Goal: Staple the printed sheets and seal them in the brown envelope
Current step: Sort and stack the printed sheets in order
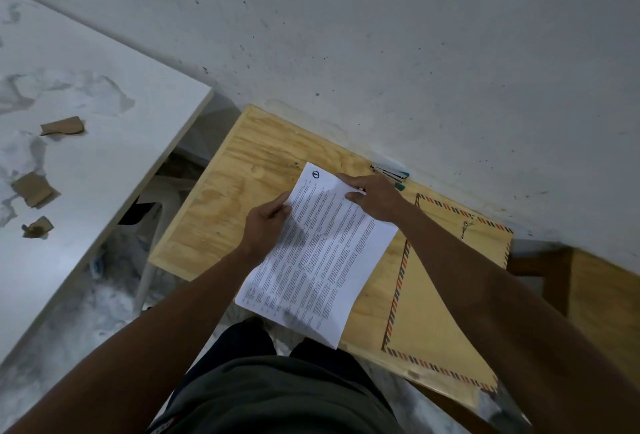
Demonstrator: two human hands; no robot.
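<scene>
The printed sheets (322,253) are held over the plywood board (221,205), their near end sticking out past its front edge. My left hand (268,225) grips their left edge. My right hand (372,196) pinches the far right corner. The brown envelope (429,312), edged in red and dark stripes, lies flat on the board to the right, partly under my right forearm. A stapler (391,172) with a teal tip lies against the wall just beyond my right hand, partly hidden by it.
A white wall (381,35) runs along the board's far edge. A white marbled table (86,94) stands to the left with torn brown scraps (62,125) on it. A white stool (152,211) sits in the gap below. A wooden surface (602,298) lies at the right.
</scene>
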